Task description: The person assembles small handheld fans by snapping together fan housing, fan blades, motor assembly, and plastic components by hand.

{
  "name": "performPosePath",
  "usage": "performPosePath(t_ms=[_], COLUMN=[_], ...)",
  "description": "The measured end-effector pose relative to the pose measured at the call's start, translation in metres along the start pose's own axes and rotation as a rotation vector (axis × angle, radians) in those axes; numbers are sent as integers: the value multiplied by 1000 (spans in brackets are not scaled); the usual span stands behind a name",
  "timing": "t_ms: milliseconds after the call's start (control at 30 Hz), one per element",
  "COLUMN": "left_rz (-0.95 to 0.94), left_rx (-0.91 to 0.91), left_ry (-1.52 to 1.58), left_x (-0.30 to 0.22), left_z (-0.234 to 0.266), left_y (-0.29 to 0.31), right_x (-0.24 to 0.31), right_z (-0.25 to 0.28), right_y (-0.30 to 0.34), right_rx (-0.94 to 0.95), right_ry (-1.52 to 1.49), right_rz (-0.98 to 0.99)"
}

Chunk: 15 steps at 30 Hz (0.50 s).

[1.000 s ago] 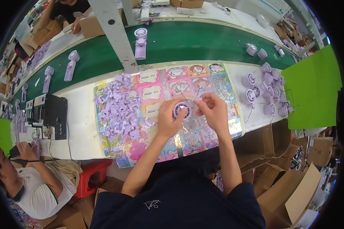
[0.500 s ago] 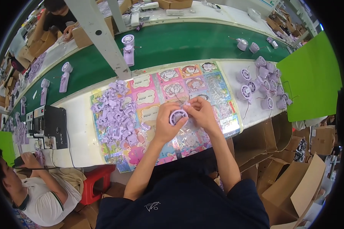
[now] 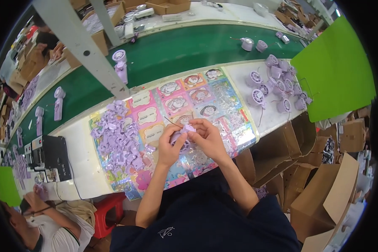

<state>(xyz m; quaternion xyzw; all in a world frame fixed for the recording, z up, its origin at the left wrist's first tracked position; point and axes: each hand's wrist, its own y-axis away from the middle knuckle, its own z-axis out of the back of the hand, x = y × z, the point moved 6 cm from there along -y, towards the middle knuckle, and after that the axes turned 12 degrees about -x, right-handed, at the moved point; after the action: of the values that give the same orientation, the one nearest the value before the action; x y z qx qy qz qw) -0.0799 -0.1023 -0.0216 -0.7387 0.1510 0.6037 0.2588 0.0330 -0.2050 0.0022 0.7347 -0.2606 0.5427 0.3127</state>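
My left hand (image 3: 169, 148) is closed round a lilac round fan head (image 3: 185, 145), which sits low between both hands and is partly covered by fingers. Thin wires (image 3: 172, 122) stick out above it. With thumb and fingers my right hand (image 3: 209, 140) pinches a small lilac plastic piece (image 3: 188, 128) against the fan head's upper side. Whether the piece is joined to the head I cannot tell. To the left lies a heap of small lilac plastic pieces (image 3: 117, 140) on a colourful printed sheet (image 3: 155, 111).
Several lilac fan heads with wires (image 3: 277, 86) stand at the right, beside a green panel (image 3: 332, 71). A green conveyor belt (image 3: 176, 48) runs behind, carrying lilac handheld fans (image 3: 120, 67). A black machine (image 3: 54, 157) and a seated co-worker (image 3: 59, 227) are at the left.
My view has shifted, so the bench sits differently in the picture. The fan head has tipped, its round face now less visible, and my right fingers have come over the small piece on it.
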Motion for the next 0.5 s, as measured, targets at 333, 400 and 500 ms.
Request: performPosePath(t_ms=[333, 400, 500], left_rz=[138, 122, 121], left_rx=[-103, -100, -127], left_ry=[158, 158, 157], left_x=[-3, -3, 5], left_z=[-6, -8, -10], left_y=[24, 23, 24], right_x=[-12, -13, -15], right_z=[7, 9, 15], right_y=[22, 22, 20], right_rx=[65, 41, 6], right_ry=[50, 76, 70], right_rz=[5, 16, -17])
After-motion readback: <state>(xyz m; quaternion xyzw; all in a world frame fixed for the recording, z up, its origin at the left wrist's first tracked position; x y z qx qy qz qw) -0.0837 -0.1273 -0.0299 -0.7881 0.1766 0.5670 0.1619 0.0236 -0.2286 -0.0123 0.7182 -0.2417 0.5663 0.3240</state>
